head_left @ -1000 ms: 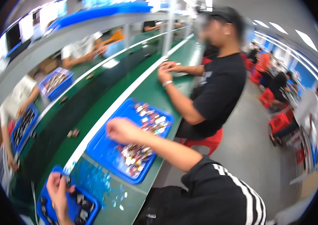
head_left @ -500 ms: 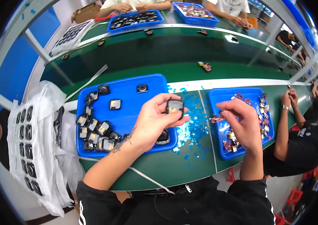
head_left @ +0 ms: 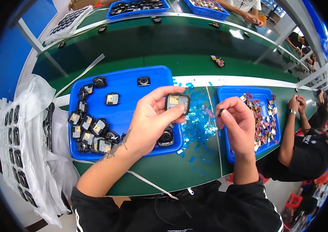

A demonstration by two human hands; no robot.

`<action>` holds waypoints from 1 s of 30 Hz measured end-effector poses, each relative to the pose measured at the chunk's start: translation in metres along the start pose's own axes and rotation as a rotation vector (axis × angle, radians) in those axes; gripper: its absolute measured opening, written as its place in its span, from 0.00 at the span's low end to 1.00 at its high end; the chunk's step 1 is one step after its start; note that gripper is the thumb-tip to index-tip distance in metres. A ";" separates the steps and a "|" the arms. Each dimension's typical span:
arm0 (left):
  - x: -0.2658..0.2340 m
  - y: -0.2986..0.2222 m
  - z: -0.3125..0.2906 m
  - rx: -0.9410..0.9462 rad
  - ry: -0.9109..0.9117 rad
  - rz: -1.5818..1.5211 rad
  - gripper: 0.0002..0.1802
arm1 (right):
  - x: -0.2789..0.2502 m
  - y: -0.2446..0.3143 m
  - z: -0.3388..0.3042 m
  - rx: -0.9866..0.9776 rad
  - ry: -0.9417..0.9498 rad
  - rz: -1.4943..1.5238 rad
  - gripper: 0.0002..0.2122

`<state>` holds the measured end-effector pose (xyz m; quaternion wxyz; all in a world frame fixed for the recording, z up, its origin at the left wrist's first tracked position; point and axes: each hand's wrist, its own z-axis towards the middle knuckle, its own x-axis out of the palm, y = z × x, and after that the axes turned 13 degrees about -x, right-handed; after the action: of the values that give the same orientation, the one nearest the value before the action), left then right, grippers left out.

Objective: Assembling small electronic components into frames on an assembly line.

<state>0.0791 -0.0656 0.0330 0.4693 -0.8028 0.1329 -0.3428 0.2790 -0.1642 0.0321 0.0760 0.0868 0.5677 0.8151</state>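
My left hand (head_left: 148, 121) grips a black, squarish watch case (head_left: 177, 103) with its greyish inner side facing up, thumb pressed on its lower edge. To the right of it, my right hand (head_left: 238, 125) is closed in a pinch around a small dark thing (head_left: 222, 112) whose kind I cannot make out. The two hands are apart. Under my left hand stands a blue tray (head_left: 129, 77) with more black watch cases (head_left: 100, 126), some with the lens side up. A second blue tray (head_left: 226, 92), partly behind my right hand, holds many small reddish and yellow parts (head_left: 270, 120).
Blue film scraps (head_left: 198, 120) are strewn on the green table between the trays. White packaging trays (head_left: 17, 147) with watch cases stand at the left. Beyond, a green conveyor belt (head_left: 141, 42) carries scattered parts. A co-worker's hands (head_left: 297, 103) are close by on the right.
My right hand has moved left from over the parts tray toward the watch case. The reddish part at its fingertips is no longer seen there. My left hand still holds the watch case.
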 end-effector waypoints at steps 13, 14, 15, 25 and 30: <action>0.002 0.008 0.002 -0.039 -0.094 -0.297 0.11 | 0.016 0.004 -0.018 -0.132 0.066 -0.123 0.06; 0.002 0.008 0.002 -0.038 -0.097 -0.298 0.11 | 0.015 0.004 -0.018 -0.111 0.080 -0.074 0.06; 0.001 0.011 0.002 -0.005 -0.112 -0.150 0.13 | 0.016 0.004 -0.019 -0.108 0.077 -0.077 0.06; 0.014 0.013 -0.015 0.210 0.016 0.537 0.14 | 0.023 0.000 -0.024 -0.177 -0.044 -0.229 0.06; 0.012 0.014 -0.015 0.337 -0.040 0.677 0.13 | 0.023 0.002 -0.024 -0.140 -0.018 -0.144 0.05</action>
<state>0.0794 -0.0894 0.0311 0.6841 -0.6316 0.3230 -0.1696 0.2508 -0.1816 0.0266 0.1454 0.0478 0.5135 0.8444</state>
